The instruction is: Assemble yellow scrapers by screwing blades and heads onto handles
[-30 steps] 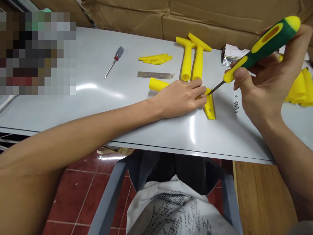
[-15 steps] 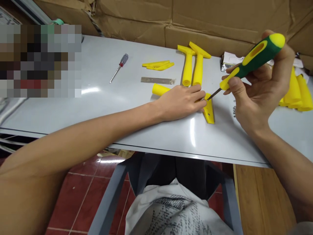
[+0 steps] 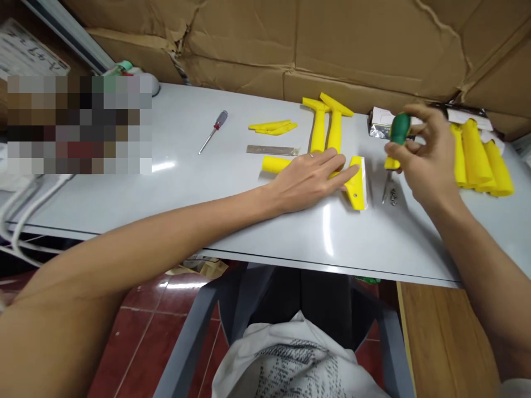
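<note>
The pale counter [image 3: 232,235] is the largest thing here. Midway between its front and back edges lies a yellow T-shaped scraper [image 3: 355,182], its long axis roughly parallel to the front edge: handle end towards the left, head towards the right (a pale strip shows along the head's outer side). The left hand [image 3: 309,179] lies across the handle, fingers curled over it, one finger stretched onto the head. The right hand [image 3: 431,155] has its fingers wrapped around a green-and-yellow screwdriver [image 3: 400,135], shaft slanting down, apart from the scraper; whether its tip touches the counter I cannot tell. Nearer the back edge, a small screwdriver [image 3: 213,131] points front-left. Tiny screws [image 3: 393,197] cluster beside the larger screwdriver's tip.
</note>
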The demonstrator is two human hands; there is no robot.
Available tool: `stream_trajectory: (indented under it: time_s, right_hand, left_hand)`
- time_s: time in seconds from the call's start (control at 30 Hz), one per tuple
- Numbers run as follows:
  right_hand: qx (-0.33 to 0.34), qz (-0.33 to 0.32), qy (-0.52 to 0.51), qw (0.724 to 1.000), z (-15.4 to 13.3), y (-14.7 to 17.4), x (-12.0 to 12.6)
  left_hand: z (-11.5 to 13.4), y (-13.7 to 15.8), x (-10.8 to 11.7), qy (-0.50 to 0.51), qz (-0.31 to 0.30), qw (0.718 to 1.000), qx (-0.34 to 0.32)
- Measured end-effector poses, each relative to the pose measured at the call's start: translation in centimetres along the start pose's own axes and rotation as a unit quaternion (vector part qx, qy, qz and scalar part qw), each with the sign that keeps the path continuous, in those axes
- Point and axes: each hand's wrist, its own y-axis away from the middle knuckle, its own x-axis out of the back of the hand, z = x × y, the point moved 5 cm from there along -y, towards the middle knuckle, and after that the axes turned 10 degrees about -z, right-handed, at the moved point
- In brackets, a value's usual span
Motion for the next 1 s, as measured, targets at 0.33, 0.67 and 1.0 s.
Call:
stream_trajectory:
  time_s: [0.33,0.67,1.0]
  right_hand:
    - [0.022,-0.102,0.213,0.971,-0.1,1.3,-2.4]
    - [0.000,-0.133,-0.151,0.980,-3.5,1.8,-2.6]
    - [-0.027,-0.224,-0.163,0.961,-4.2,2.1,-3.1]
  left_hand:
    - [0.3,-0.1,0.0,0.027,0.036,0.998,0.044]
    - [-0.8,0.3,0.2,0.069,0.150,0.983,0.082]
    - [-1.4,0.4,0.3,0.190,0.069,0.969,0.139]
